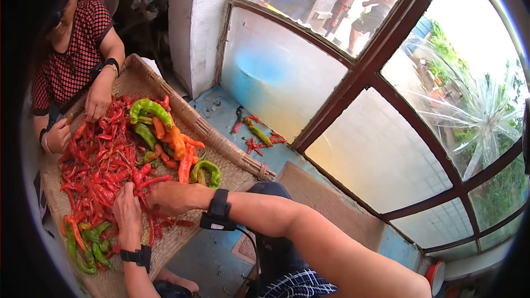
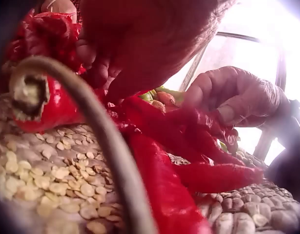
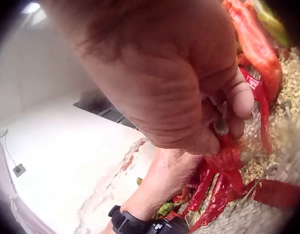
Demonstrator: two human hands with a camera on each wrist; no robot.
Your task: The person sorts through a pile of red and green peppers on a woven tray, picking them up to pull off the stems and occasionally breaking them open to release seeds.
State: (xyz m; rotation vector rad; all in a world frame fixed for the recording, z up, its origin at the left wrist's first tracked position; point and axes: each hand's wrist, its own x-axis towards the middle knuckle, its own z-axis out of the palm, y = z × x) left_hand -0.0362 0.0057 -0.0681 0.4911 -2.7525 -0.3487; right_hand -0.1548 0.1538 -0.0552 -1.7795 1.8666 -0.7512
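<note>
Both hands are close together over a heap of red chili peppers (image 1: 105, 160) on a woven tray (image 1: 223, 146). With thumb and fingers, the right hand (image 1: 175, 196) pinches a red chili pepper (image 3: 227, 157); a pale greenish stem end shows between its fingertips in the right wrist view. Beside it, the left hand (image 1: 128, 209) curls its fingers on red chili among the heap, its grip partly hidden by the palm. A long curved stem (image 2: 93, 112) crosses the left wrist view close to the camera. Loose seeds (image 2: 74, 187) lie scattered on the weave.
Another person (image 1: 74, 49) works at the tray's far left with both hands at the heap. Larger green and orange peppers (image 1: 176, 140) lie at the right, green ones (image 1: 94, 245) at the near left. Several peppers (image 1: 256, 135) lie on the blue floor by the glazed door frame.
</note>
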